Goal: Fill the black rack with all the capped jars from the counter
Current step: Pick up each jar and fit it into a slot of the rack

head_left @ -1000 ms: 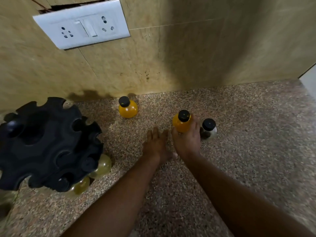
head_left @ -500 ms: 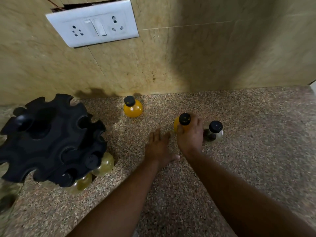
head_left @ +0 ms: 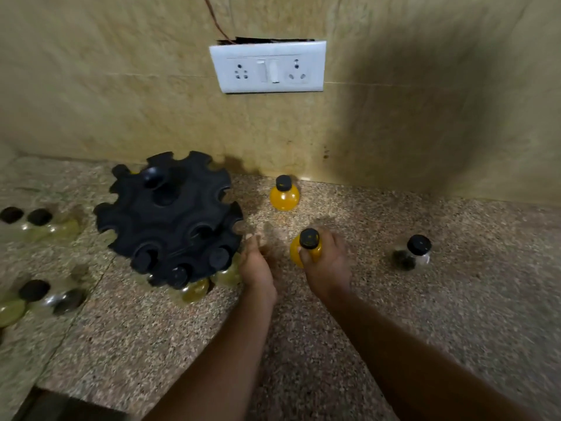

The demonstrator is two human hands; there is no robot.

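Observation:
The black round rack (head_left: 170, 217) stands at centre left on the speckled counter, with several black-capped jars hanging in its lower slots, two yellowish ones (head_left: 194, 291) showing beneath. My right hand (head_left: 326, 268) is shut on an orange jar with a black cap (head_left: 306, 247), held just right of the rack. My left hand (head_left: 258, 265) hovers beside the rack's right edge, fingers blurred and holding nothing. A second orange jar (head_left: 284, 194) stands by the wall. A dark-filled clear jar (head_left: 413, 253) stands to the right.
Several more capped jars stand at the far left (head_left: 39, 221) and lower left (head_left: 39, 299) of the counter. A white socket plate (head_left: 268, 68) is on the tiled wall behind. The counter's front edge drops off at lower left.
My right hand has closed on the orange jar and carried it left, away from the dark jar, toward the rack. My left hand moved left too. The view swung left, showing more jars.

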